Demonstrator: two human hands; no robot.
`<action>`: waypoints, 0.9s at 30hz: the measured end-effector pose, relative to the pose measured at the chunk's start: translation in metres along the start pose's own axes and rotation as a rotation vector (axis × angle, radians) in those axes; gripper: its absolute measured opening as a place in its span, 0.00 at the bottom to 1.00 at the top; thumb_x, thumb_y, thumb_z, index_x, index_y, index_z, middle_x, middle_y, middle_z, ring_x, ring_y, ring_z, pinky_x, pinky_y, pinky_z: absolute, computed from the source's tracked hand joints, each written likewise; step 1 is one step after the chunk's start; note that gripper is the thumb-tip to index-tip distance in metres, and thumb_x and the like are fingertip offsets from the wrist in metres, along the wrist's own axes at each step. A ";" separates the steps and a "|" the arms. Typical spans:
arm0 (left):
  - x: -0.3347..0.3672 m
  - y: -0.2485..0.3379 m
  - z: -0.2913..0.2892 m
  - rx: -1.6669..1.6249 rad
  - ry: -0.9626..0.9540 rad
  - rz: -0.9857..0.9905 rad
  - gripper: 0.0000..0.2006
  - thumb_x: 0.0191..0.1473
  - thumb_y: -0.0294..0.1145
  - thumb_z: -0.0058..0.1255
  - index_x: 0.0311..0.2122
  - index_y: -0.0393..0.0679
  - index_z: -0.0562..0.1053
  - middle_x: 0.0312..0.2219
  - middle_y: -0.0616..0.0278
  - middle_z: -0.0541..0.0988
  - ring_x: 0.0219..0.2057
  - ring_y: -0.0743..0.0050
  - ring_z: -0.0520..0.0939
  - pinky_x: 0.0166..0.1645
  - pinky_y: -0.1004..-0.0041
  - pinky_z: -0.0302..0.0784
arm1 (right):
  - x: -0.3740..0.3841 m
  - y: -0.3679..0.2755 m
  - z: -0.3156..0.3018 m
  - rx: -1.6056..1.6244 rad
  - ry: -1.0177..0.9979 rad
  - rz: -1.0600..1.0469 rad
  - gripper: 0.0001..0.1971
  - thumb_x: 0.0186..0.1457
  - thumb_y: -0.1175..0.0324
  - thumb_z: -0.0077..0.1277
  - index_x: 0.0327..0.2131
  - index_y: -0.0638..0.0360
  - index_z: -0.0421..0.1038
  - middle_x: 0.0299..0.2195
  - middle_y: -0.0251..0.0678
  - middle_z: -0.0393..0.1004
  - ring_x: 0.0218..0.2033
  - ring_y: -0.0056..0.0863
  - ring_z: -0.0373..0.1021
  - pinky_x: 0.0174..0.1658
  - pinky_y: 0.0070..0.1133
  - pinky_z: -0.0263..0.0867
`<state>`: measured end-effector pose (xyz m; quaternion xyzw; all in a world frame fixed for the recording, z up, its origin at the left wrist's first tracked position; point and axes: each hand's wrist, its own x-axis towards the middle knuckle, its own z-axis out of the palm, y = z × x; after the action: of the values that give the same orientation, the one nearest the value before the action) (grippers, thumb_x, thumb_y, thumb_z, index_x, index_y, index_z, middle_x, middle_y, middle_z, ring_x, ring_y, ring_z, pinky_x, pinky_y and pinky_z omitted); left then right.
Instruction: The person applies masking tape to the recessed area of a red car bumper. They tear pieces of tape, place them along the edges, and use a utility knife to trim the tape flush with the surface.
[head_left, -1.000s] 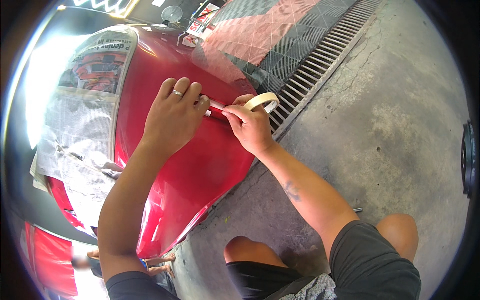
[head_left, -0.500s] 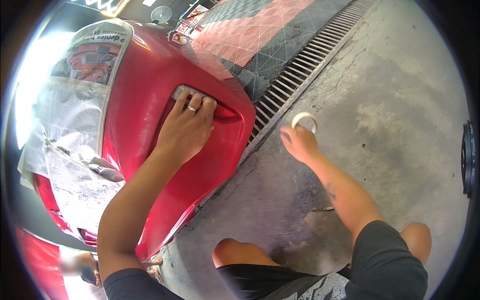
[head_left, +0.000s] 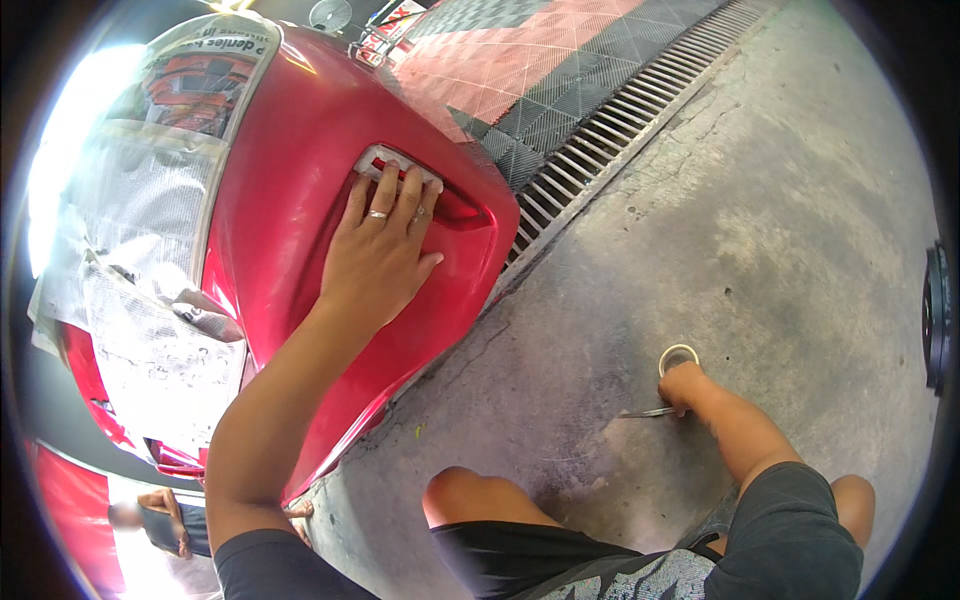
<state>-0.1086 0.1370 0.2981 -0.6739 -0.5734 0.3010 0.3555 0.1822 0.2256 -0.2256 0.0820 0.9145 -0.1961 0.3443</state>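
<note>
My left hand [head_left: 378,235] lies on the red car bumper [head_left: 430,290], fingers apart and flat. Its fingertips press on a strip of pale masking tape [head_left: 432,183] along a recess, where a narrow red slit shows. My right hand [head_left: 684,386] is down at the concrete floor, closed on a roll of masking tape [head_left: 679,351] that sticks out beyond the fingers. Beside that hand a thin metal tool, perhaps scissors [head_left: 645,413], points left; the fingers touch its near end, but their grip on it is hidden.
Newspaper and pale sheeting [head_left: 150,200] cover the car's glass. A metal floor grate [head_left: 600,130] runs past the bumper, beside grey and red floor tiles [head_left: 480,70]. At the lower left stands another person [head_left: 175,525]. A dark round object [head_left: 935,320] is at the right edge.
My right hand has moved down and toward me with the tape roll, reaching the metal tool on the floor. My left hand's fingers have straightened and spread on the recess, uncovering the red slit.
</note>
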 end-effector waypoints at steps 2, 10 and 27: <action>-0.005 0.004 0.004 0.057 -0.044 -0.031 0.39 0.61 0.55 0.62 0.73 0.48 0.70 0.72 0.52 0.66 0.77 0.49 0.58 0.81 0.47 0.52 | -0.005 -0.011 -0.007 -0.011 0.018 0.035 0.19 0.43 0.59 0.76 0.43 0.45 0.90 0.46 0.37 0.89 0.49 0.43 0.85 0.48 0.38 0.80; -0.051 0.067 -0.014 -0.528 0.293 0.117 0.28 0.50 0.40 0.74 0.58 0.53 0.81 0.57 0.55 0.78 0.61 0.46 0.79 0.63 0.46 0.77 | -0.019 0.061 -0.109 1.161 0.495 -0.022 0.10 0.53 0.66 0.72 0.36 0.55 0.82 0.29 0.31 0.81 0.32 0.24 0.76 0.37 0.29 0.72; -0.142 0.263 0.083 -1.387 -0.665 -0.009 0.28 0.69 0.50 0.59 0.69 0.50 0.74 0.51 0.43 0.81 0.54 0.37 0.82 0.59 0.49 0.79 | -0.121 -0.071 -0.332 1.295 1.268 -0.791 0.24 0.71 0.72 0.58 0.68 0.53 0.74 0.29 0.18 0.64 0.29 0.10 0.60 0.34 0.15 0.61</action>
<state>-0.0515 -0.0159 0.0339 -0.6143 -0.7105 0.0581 -0.3384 0.0542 0.2966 0.1035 0.0330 0.6073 -0.6792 -0.4109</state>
